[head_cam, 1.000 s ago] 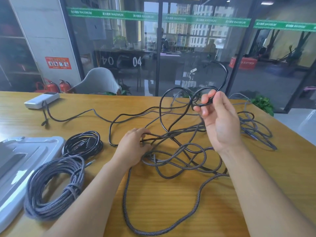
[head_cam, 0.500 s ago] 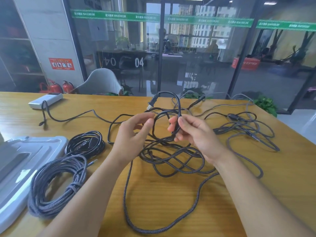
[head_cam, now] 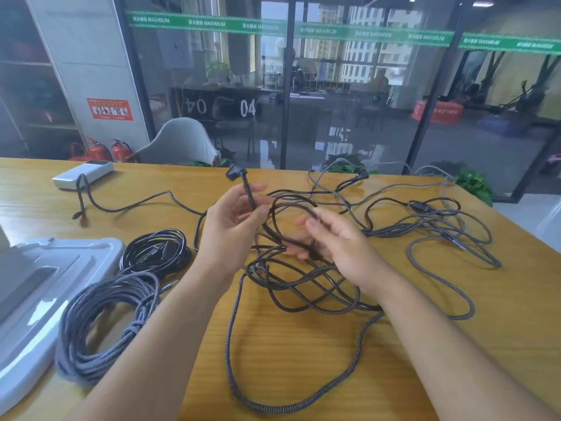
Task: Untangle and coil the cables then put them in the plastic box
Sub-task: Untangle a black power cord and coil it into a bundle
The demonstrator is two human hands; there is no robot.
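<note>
Left hand [head_cam: 233, 226] pinches the plug end [head_cam: 243, 185] of the tangled cables [head_cam: 303, 278]; right hand [head_cam: 337, 241], blurred, fingers loosely curled around strands. Best feed the plug through loops slowly, avoiding tightening knots.

Soft daylight comes through the glass wall [head_cam: 349, 95], which carries reflections; the right hand [head_cam: 337, 244] is motion-blurred, and edges bow.

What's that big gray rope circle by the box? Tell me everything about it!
It is the gray braided cable coil, a cord with a woven, fabric-looking cover, wound into many loose round loops. A few turns are wrapped around one side to keep the loops together. It lies flat on the wooden table, with one edge resting against the white plastic box. A smaller shiny black coil sits just behind it. No hand touches it.
</note>
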